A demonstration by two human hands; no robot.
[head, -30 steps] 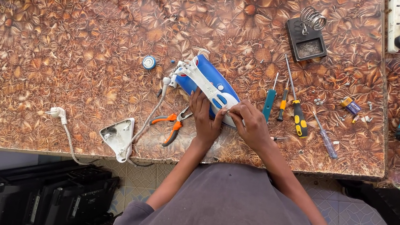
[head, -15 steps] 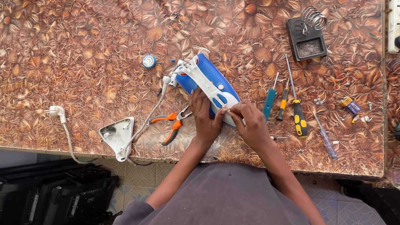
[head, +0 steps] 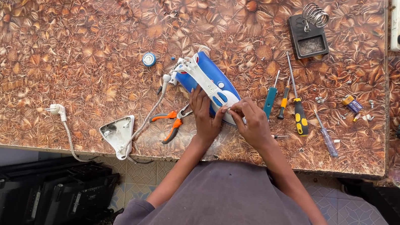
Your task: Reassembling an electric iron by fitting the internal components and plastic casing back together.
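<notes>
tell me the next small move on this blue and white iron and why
Probably steady the iron with the left hand while the right hand finishes its fingertip work at the near end; both hands already meet there, and the screwdrivers lie untouched.

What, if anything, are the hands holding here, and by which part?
Both hands grip the blue and white clothes iron at its near end: the left hand on its left side, the right hand with fingertips on the white handle.

Repair workshop: screwdrivers (head: 298, 108), pliers (head: 172, 123), soldering stand (head: 311, 33) on workbench (head: 64, 60).
</notes>
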